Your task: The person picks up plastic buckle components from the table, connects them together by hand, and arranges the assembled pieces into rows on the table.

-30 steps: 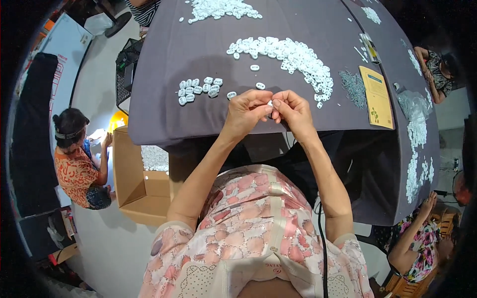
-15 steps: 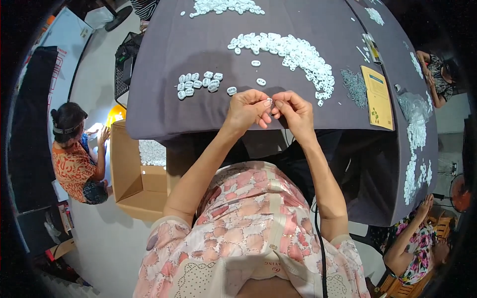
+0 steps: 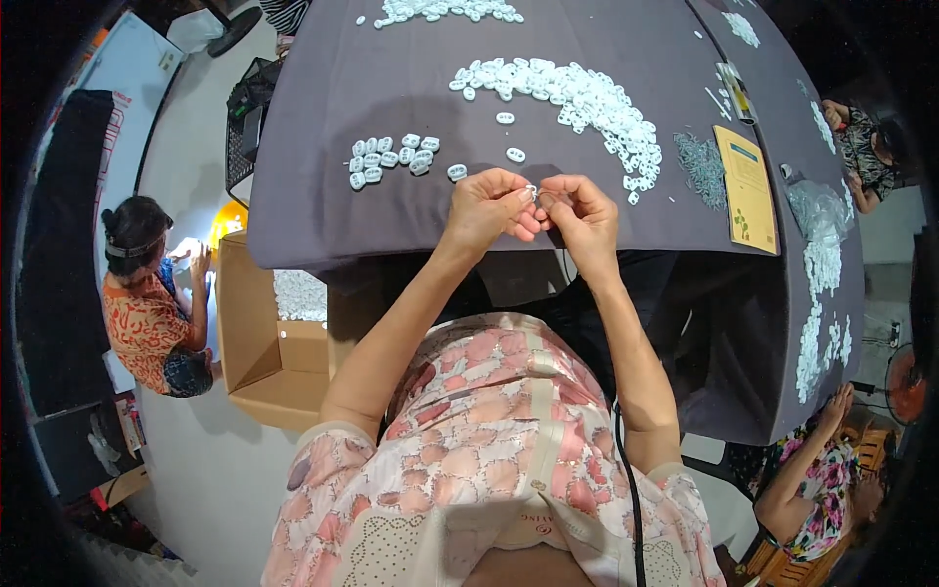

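My left hand (image 3: 486,208) and my right hand (image 3: 581,211) meet fingertip to fingertip over the near edge of a table draped in dark grey cloth (image 3: 323,147). Together they pinch one small white plastic piece (image 3: 532,192). A long curved heap of the same white pieces (image 3: 577,98) lies beyond my hands. A small cluster of several white pieces (image 3: 391,159) sits to the left, with three loose ones (image 3: 515,155) between it and the heap.
A pile of small metal parts (image 3: 699,166) and a yellow booklet (image 3: 746,188) lie to the right. More white pieces (image 3: 817,313) run down the right side. An open cardboard box (image 3: 269,342) stands on the floor left, beside a seated person (image 3: 147,293). Other people sit at right (image 3: 812,479).
My hands have stayed together at the table edge, working the small piece between the fingertips; the view has shifted slightly so the table appears lower.
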`<state>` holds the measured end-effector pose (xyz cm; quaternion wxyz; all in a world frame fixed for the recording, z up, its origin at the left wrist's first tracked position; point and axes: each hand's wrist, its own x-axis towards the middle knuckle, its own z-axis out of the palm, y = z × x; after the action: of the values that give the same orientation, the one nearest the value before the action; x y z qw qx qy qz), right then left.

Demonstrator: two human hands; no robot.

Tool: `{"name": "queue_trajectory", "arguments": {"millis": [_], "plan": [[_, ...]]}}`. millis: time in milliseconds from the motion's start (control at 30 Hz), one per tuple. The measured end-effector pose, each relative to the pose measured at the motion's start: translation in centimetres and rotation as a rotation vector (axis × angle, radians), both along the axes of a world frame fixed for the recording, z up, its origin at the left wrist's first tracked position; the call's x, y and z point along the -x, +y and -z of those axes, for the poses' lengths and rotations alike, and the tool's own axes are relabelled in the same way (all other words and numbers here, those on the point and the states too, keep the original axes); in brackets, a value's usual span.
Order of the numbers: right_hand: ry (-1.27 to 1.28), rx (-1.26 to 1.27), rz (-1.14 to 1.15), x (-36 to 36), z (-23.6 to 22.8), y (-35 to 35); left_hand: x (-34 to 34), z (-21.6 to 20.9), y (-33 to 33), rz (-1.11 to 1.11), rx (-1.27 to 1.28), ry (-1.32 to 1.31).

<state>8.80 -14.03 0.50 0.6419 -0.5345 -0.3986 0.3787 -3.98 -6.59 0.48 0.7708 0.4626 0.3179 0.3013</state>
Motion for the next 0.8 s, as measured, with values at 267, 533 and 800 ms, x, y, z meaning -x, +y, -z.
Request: {"name": "queue_trajectory", "arguments": {"millis": [267, 533, 800], "plan": [[-0.033, 0.006, 0.042, 0.57, -0.18, -0.11, 0.08, 0.11, -0.05, -0.006, 0.004, -0.033], [-0.035, -0.006, 0.059, 0.82, -0.41, -0.10, -0.07, -0.13, -0.26, -0.014, 0.000, -0.011], [-0.049, -0.010, 0.059, 0.58, 0.31, 0.14, -0.56, 0.39, -0.76, -0.075, -0.081, -0.056]]}}
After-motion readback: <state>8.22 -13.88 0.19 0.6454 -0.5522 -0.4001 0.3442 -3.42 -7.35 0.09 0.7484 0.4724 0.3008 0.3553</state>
